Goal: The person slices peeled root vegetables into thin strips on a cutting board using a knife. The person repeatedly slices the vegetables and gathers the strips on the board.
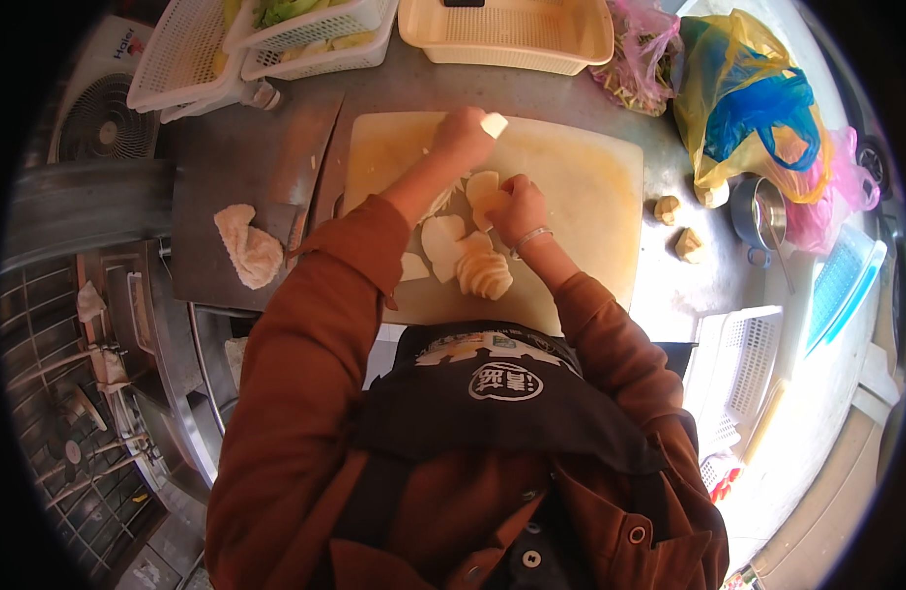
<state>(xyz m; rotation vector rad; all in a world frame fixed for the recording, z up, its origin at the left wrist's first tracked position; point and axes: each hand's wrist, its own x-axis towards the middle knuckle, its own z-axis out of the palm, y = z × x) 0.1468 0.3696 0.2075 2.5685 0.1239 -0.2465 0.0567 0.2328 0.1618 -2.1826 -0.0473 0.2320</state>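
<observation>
A pale cutting board (590,216) lies in front of me on the metal counter. My left hand (463,140), near its far edge, is closed around a pale vegetable piece (493,125) that sticks out to the right. Lower and to the right, my right hand (522,209) pinches pale vegetable slices (483,187) at the middle of the board. Closer to me are a fanned stack of slices (484,267) and some broad flat slices (441,241). My left forearm partly covers other slices.
Pale vegetable chunks (689,244) and a metal pot (758,211) stand at right, below plastic bags (753,108). A beige basket (507,49) and white baskets (320,54) line the back. A crumpled cloth (248,246) lies at left.
</observation>
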